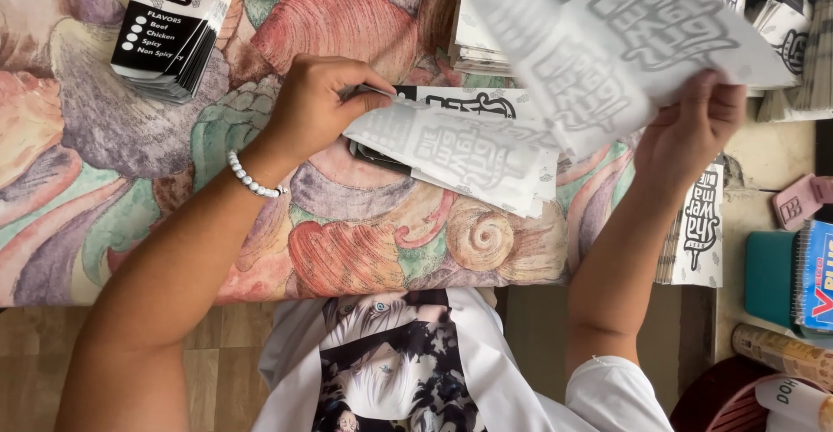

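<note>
Two hands | left grip (317, 102) pinching one flat printed sheet (460, 154) | right grip (690, 133) pinching one raised sheet (607, 42)

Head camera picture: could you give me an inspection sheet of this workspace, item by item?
Surface: table under a shell-patterned cloth.
Job's things: a flat printed sheet lifted in the right hand; more printed sheets lying on the cloth, their edge pinched by the left hand.
Clutter: black-and-white stack at top left, another stack by the right edge, teal box, pink calculator, spiral notebook.
Grippers: none; two bare hands, a bead bracelet on the left wrist.
Cables: nothing seen.
Surroundings: wooden floor below.
</note>
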